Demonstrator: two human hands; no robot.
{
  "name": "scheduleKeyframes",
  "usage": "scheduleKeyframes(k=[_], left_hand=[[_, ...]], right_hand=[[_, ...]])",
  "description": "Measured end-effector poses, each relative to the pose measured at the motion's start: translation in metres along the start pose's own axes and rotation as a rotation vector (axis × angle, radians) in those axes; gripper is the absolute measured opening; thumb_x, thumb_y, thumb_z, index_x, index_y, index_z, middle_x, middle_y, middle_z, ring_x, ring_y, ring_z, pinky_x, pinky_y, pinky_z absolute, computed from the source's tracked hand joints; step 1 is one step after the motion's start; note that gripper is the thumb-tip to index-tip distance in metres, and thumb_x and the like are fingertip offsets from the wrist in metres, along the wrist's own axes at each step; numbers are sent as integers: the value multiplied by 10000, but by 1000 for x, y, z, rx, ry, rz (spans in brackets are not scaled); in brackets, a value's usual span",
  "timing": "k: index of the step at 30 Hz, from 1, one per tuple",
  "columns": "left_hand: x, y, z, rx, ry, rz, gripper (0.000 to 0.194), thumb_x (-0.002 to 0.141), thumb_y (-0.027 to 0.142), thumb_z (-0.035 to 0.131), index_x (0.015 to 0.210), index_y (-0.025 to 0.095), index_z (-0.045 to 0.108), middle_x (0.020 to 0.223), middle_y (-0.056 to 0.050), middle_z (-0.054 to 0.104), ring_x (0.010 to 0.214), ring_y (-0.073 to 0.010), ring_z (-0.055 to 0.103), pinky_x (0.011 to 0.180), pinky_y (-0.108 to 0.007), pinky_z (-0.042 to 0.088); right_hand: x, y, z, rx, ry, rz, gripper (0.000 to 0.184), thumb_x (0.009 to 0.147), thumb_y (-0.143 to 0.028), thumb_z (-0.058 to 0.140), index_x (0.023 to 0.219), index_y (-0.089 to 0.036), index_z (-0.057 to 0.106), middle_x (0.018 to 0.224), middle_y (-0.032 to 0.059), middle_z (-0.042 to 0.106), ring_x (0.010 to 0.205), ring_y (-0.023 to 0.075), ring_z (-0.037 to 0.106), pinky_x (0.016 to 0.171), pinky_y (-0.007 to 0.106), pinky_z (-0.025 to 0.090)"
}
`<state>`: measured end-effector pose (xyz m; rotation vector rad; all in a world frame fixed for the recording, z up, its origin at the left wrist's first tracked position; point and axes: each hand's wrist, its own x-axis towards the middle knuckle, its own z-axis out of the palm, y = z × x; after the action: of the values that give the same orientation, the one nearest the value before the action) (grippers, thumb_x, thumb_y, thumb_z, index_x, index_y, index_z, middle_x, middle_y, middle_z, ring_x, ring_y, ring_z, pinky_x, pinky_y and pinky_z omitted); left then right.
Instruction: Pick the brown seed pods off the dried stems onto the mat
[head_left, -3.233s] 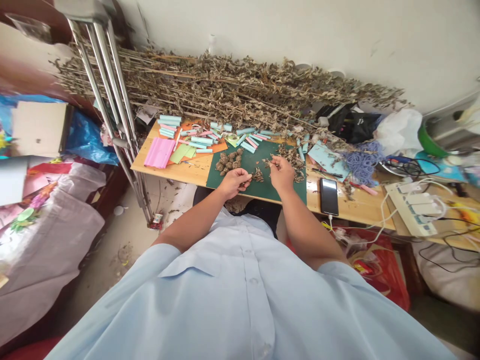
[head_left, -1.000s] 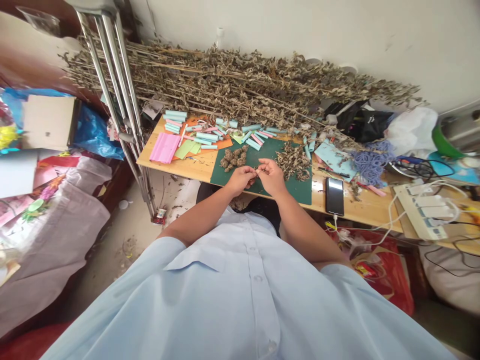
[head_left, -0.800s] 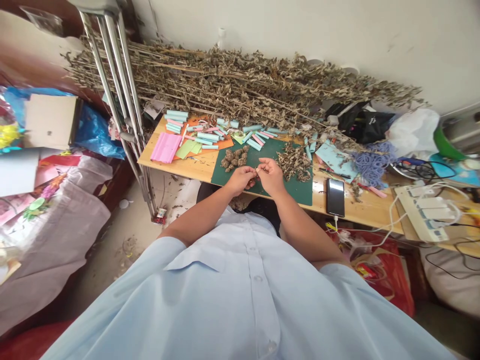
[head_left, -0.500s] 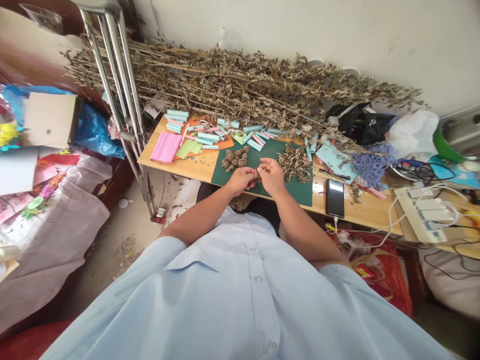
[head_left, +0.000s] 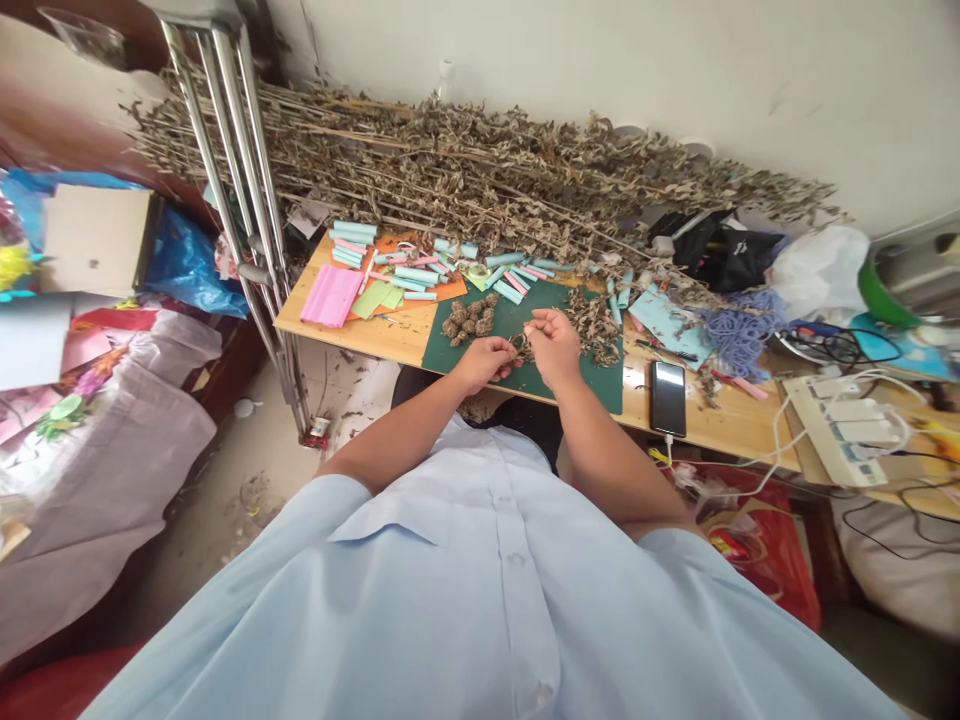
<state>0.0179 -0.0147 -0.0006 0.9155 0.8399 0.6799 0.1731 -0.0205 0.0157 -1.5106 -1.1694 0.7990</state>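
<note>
Over the front of a green cutting mat (head_left: 600, 390), my left hand (head_left: 484, 362) pinches a small bit of dried leaf (head_left: 519, 346). My right hand (head_left: 555, 345) is just to its right, its thumb and forefinger closed at the other side of that bit. Some of what the fingers hold is hidden. Behind my left hand sits a cluster of brown dried balls (head_left: 469, 320) on the mat. Beyond my right hand lies a loose heap of dried leaves (head_left: 596, 325).
Dried stalks (head_left: 465, 170) run along the wall behind the wooden table (head_left: 405, 340). Blue and pink paper rolls (head_left: 416, 275) lie at the back. A phone (head_left: 669, 398) charges at the right, near a power strip (head_left: 844, 430). Metal crutches (head_left: 232, 150) stand left.
My right hand has moved a little right and up, away from my left hand. A gap with dried leaf in it now shows between the fingers. My left hand has barely moved.
</note>
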Motion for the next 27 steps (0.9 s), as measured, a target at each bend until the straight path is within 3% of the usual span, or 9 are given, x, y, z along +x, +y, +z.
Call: scheduleKeyframes(k=[5,9,13,16,19,21,27], left_hand=[[1,0,-1,-67,20,18,198,744,260,732,830,158,586,810,-59,731,481,-58,541,406,-161,250],[-1,2,-1,-103,60,35,215,732,267,753,804,150,588,796,-60,726,490,-52,546,418,-159,253],[-3,3,0,-149,68,59,209,717,259,754,784,151,587,631,-13,642,475,-60,523,425,-164,261],[-5,4,0,-240,79,89,217,702,240,739,796,164,558,724,-31,679,485,-59,521,418,-169,242],[-6,6,1,-292,94,77,219,703,221,718,840,175,553,758,-20,669,485,-55,509,416,-170,213],[-7,8,2,-293,104,52,218,708,218,713,868,174,572,732,-4,636,485,-55,505,418,-173,208],[-6,6,3,-269,103,70,250,697,225,776,849,162,588,670,28,559,495,-49,493,426,-173,217]], right_hand=[[-3,4,-2,43,-11,25,373,775,-377,625,1107,-211,584,881,20,666,652,131,567,588,264,467],[-22,-6,-11,34,-72,22,349,787,-395,626,1090,-221,603,830,1,647,582,119,516,537,258,427],[-56,-14,-23,-56,-234,-70,305,820,-419,646,1053,-223,644,832,8,676,612,128,541,582,272,451],[-78,-10,-29,-241,-391,-135,209,843,-384,633,977,-236,697,741,-12,674,540,121,490,568,278,434],[-87,-3,-33,-375,-471,-170,157,854,-353,622,909,-257,734,693,-16,687,576,150,553,626,301,472],[-84,1,-35,-398,-421,-163,172,861,-379,629,915,-263,744,760,0,729,646,177,615,679,323,504],[-52,11,-42,-446,-46,-118,240,851,-416,645,966,-232,749,893,44,745,684,194,619,767,378,538]])
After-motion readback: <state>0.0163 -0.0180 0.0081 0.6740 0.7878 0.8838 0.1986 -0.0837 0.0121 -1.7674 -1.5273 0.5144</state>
